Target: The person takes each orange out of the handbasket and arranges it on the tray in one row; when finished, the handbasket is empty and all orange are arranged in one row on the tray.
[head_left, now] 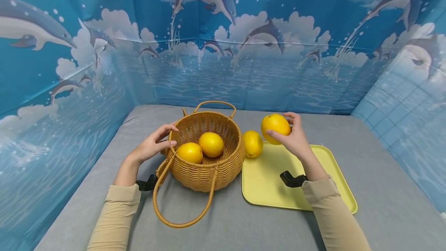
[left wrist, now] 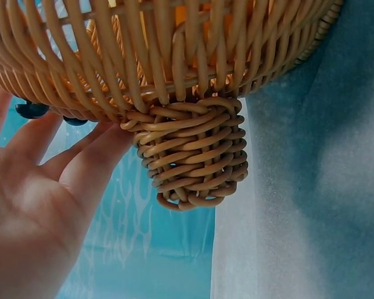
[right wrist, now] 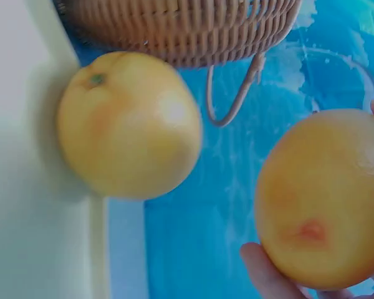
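Note:
A brown wicker basket (head_left: 209,173) stands with two grapefruits inside, one at the near left (head_left: 189,153) and one near its middle (head_left: 211,144). My left hand (head_left: 153,142) rests at the basket's left rim, fingertips and thumb touching it. In the left wrist view, those fairly straight fingers (left wrist: 87,168) reach the wicker beside a small woven knob (left wrist: 190,152). Raised above the yellow tray (head_left: 275,181), a grapefruit (head_left: 275,128) is held between my right hand's (head_left: 294,136) thumb and fingers. Another grapefruit (right wrist: 129,124) sits at the tray's far left corner, beside the basket.
One basket handle (head_left: 182,226) hangs forward onto the grey tabletop (head_left: 230,227); the other handle (head_left: 216,102) stands up at the back. A blue dolphin-print curtain (head_left: 223,73) encloses the table at the back and sides.

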Demonstrator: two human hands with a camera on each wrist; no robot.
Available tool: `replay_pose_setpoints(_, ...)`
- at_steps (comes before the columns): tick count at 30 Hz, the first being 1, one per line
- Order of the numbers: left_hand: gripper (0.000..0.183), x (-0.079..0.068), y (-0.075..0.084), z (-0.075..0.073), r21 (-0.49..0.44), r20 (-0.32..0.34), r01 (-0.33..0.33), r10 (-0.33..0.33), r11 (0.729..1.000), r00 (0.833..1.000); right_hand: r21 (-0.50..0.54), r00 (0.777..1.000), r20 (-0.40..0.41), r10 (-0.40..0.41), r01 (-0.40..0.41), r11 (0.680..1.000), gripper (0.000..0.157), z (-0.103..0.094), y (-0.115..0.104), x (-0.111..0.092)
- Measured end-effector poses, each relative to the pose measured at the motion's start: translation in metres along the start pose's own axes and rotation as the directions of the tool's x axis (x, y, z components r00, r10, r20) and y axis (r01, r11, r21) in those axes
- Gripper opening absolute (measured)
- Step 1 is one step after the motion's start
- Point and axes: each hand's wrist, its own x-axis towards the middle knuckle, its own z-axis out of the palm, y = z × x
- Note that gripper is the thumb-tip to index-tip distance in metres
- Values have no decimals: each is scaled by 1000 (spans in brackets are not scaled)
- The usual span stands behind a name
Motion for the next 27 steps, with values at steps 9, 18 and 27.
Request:
replay_pose_setpoints(9, 43, 0, 0, -1, -7, 4, -2, 2, 1000, 1000, -14, 996, 15, 90, -90, 996, 84, -5, 26, 2)
replay_pose_setpoints(18, 43, 0, 1, 0, -11, 5, 3, -3, 1000, 1000, -79, 991, 52, 120, -116, 990, 80, -5, 50, 8)
replay_pose_setpoints(27, 43, 0, 0, 0, -15, 5, 4, -3, 1000, 1000, -122, 983, 77, 166, -156, 980, 81, -3, 65, 10)
